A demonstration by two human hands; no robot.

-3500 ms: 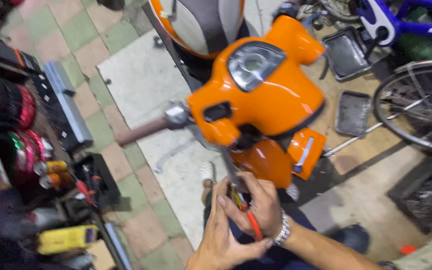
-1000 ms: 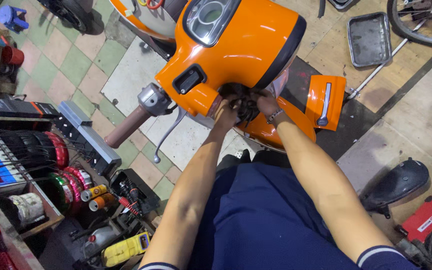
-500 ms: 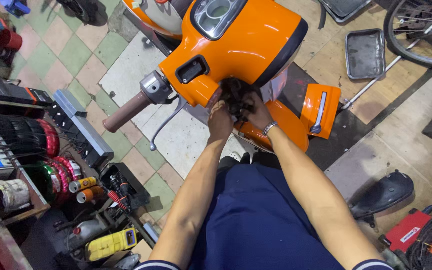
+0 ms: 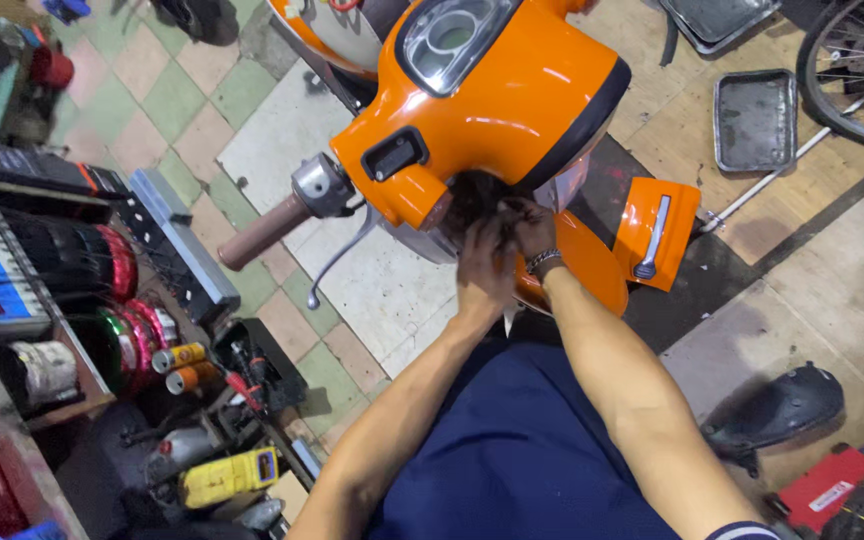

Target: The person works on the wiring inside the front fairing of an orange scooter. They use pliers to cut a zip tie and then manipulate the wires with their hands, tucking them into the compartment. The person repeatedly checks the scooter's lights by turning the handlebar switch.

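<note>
Hands [image 4: 502, 255] under glossy orange headset [image 4: 512, 100]

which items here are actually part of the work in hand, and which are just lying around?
In hand:
left hand
right hand
orange scooter headset
dark wiring under it

Lying about:
metal tray
bicycle wheel
yellow meter
spray cans
black cover panel on the floor
</note>
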